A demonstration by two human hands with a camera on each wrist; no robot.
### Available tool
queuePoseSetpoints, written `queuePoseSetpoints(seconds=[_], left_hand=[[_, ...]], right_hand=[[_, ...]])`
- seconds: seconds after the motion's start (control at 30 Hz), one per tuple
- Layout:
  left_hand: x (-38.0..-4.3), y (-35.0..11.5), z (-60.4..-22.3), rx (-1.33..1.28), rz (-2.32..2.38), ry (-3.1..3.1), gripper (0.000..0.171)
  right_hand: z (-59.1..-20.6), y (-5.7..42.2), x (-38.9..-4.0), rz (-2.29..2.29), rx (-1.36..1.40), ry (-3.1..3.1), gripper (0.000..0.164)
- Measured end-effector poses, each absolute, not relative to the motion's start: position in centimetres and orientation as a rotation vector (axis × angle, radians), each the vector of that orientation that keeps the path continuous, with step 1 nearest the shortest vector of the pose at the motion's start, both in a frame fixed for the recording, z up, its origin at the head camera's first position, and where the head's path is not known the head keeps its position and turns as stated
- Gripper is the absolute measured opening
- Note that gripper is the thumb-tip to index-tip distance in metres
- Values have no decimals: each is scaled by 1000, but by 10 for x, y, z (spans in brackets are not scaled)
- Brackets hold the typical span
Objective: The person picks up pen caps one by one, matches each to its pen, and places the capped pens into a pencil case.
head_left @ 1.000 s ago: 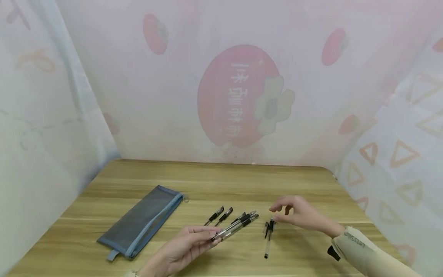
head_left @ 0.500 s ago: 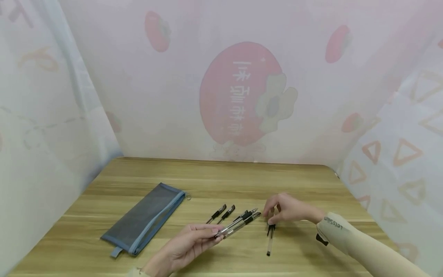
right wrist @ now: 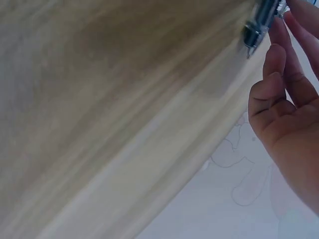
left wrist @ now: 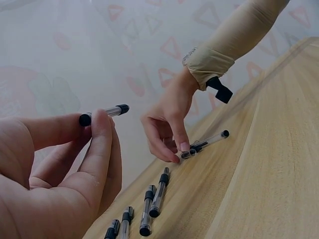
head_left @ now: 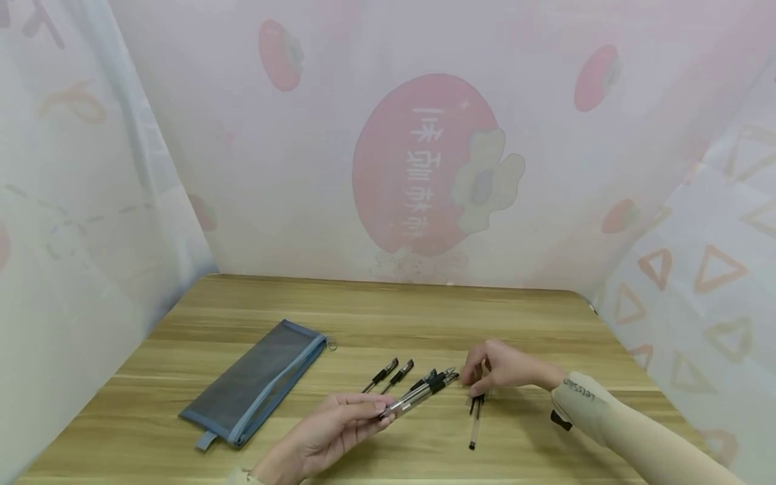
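Note:
In the head view my left hand pinches a clear-barrelled gel pen between thumb and fingers, raised above the table. The left wrist view shows the dark end of this held pen. Farther right, my right hand reaches down with thumb and forefinger pinching at the upper end of another gel pen. This pen lies on the table, its black-tipped end toward me, and a clear cap shows by the fingertips. In the right wrist view a pen point sticks out near the curled fingers.
Several black-gripped pens lie on the wood-grain table, among them a pen beyond my left hand and a pen close by. A grey mesh pencil case with a blue zip lies at left. Printed cloth walls surround the table.
My right hand has moved left and down, closing its thumb and forefinger at the pen's upper end. My left hand keeps its hold on its pen, nearly still.

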State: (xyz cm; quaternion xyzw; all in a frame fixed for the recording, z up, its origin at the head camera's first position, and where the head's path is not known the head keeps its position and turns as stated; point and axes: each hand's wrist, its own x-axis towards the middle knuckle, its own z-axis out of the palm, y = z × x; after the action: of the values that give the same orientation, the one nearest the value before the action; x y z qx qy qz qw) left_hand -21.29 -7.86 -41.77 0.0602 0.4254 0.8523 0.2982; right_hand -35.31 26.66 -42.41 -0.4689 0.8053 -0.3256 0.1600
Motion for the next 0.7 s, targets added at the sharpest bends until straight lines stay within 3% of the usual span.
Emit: queuePoseSetpoints(seconds=[0.7], left_hand=[[-213, -80, -419, 168, 2261, 1145, 37]], right_hand=[[-439, 262, -353, -1004, -1249, 2213, 10]])
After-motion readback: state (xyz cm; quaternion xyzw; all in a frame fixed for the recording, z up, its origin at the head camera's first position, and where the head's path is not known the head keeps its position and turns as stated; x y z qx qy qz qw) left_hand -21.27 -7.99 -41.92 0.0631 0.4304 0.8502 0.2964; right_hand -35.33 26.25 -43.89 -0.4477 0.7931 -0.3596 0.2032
